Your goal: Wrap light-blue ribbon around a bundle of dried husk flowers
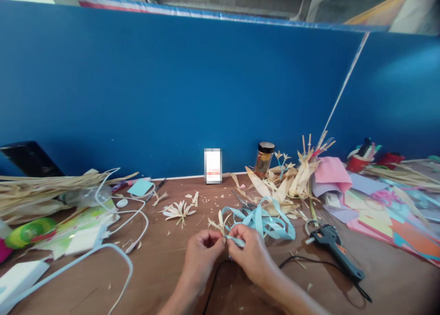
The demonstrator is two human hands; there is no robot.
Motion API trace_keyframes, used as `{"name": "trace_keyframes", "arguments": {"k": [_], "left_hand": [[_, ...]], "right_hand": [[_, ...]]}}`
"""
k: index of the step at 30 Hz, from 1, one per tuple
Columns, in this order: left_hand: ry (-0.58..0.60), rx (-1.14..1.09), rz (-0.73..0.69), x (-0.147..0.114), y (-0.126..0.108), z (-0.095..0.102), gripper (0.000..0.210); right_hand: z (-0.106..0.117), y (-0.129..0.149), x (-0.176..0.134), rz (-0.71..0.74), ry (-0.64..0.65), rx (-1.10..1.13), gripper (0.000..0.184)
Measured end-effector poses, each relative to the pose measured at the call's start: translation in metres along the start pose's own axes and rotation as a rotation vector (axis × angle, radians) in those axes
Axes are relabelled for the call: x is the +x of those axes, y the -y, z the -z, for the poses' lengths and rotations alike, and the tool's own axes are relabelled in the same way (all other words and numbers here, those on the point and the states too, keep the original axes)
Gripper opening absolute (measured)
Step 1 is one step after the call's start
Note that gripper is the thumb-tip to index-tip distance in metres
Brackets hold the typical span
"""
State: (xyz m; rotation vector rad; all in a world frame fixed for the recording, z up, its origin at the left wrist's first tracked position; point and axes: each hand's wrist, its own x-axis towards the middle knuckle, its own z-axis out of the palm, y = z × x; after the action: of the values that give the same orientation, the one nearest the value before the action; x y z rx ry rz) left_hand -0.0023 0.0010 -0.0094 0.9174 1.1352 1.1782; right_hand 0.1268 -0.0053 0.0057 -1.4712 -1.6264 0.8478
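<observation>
Light-blue ribbon (275, 230) lies in loose loops near the middle of the brown counter (165, 283), just beyond the hands, with one piece running into the right hand's grip. From the left, a pile of dried straw-coloured strips (41, 193) sits behind a white power adapter (85, 239), whose cable (146, 221) curls across the counter. Square light-blue paper (140, 187) comes next, then a pale husk flower (179, 211) lying by itself. The left hand (203, 255) is closed in a pinch, its fingertips against the right's; what they grip is hidden. A small husk flower (217, 223) shows just past them. The right hand (252, 253) pinches the ribbon between thumb and finger. Behind the loops stands a black-lidded jar (264, 161), beside dried corn husks (302, 177). A glue gun (335, 248) lies right of the ribbon, nearer than the pink paper (332, 174) and red cup (359, 163).
</observation>
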Motion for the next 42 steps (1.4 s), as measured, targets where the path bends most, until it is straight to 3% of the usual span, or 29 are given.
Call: {"name": "trace_keyframes", "arguments": {"k": [9, 21, 26, 34, 39, 42], "left_hand": [[0.085, -0.151, 0.065, -0.001, -0.003, -0.002, 0.024], [0.16, -0.392, 0.209, -0.007, -0.017, -0.005, 0.021], [0.145, -0.408, 0.244, -0.007, -0.016, -0.005, 0.017], [0.219, -0.387, 0.264, -0.007, -0.017, -0.005, 0.019], [0.115, -0.278, 0.196, -0.004, -0.01, -0.005, 0.023], [0.058, -0.194, 0.122, -0.001, -0.006, -0.004, 0.026]], "right_hand": [[0.007, 0.003, 0.004, -0.056, 0.058, 0.171, 0.008], [0.003, -0.005, 0.005, -0.207, 0.174, 0.575, 0.016], [0.001, -0.005, 0.004, -0.194, 0.158, 0.566, 0.014], [0.0, -0.005, 0.005, -0.204, 0.208, 0.608, 0.017], [-0.001, -0.006, 0.005, -0.151, 0.148, 0.439, 0.015], [-0.002, -0.006, 0.004, -0.044, 0.073, 0.263, 0.014]]}}
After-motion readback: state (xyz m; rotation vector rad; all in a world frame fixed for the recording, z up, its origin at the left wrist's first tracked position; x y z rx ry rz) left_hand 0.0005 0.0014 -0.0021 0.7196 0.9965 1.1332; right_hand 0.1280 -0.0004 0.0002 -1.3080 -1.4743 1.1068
